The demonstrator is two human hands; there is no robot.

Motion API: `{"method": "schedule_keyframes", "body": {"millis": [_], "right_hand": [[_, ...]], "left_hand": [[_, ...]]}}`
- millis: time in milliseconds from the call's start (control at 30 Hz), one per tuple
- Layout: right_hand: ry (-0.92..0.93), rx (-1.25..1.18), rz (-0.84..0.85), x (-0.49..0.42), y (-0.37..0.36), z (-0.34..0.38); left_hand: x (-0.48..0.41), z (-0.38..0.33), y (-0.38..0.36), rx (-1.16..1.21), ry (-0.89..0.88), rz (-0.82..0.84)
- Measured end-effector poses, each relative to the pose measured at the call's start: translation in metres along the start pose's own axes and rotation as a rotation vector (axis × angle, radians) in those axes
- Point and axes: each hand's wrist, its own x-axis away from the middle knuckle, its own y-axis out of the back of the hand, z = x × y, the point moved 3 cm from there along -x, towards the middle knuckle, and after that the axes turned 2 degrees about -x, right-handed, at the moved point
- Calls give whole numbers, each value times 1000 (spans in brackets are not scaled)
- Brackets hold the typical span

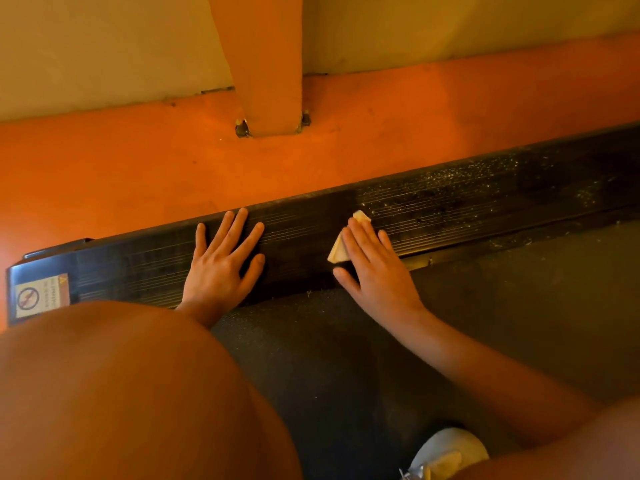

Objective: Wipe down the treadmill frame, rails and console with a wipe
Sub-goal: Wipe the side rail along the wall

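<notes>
Both hands lie flat on a treadmill's black ribbed side rail (pixel 485 195), seen from above by a person crouched on the machine. Right hand (pixel 375 271), fingers straight and close together, presses a folded pale wipe (pixel 337 251) against the rail's top face; two corners of the wipe show past the fingertips and beside the index finger. Left hand (pixel 223 263) rests just beside it toward the rail's end, palm down, fingers spread and holding nothing.

Pale dust specks (pixel 467 174) pepper the rail on the far side of the wipe, while the stretch under and between the hands looks darker and cleaner. A warning sticker (pixel 41 296) with a red prohibition symbol sits on the rail's end cap at lower left.

Dark grey running belt (pixel 346 358) fills the near side of the rail, touching its inner edge. A bare knee (pixel 121 393) dominates the lower left corner, and the toe of a white shoe (pixel 446 452) rests on the belt at the bottom edge.

Beyond the rail, an orange floor (pixel 104 161) meets a beige wall (pixel 104 46), where an orange post (pixel 266 64) stands bolted at its foot.
</notes>
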Motion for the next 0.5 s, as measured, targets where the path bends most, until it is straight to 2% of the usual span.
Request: {"method": "schedule_keyframes", "body": {"millis": [233,433,500], "right_hand": [[-12,67,87,-64,18,-7],[-9,23,86,10,0,7],[19,34,99,8,-2,6]], "left_hand": [[1,0,-1,-4,10,22],[0,0,0,-6,4,10],[-1,-1,0,0,2,4]]}}
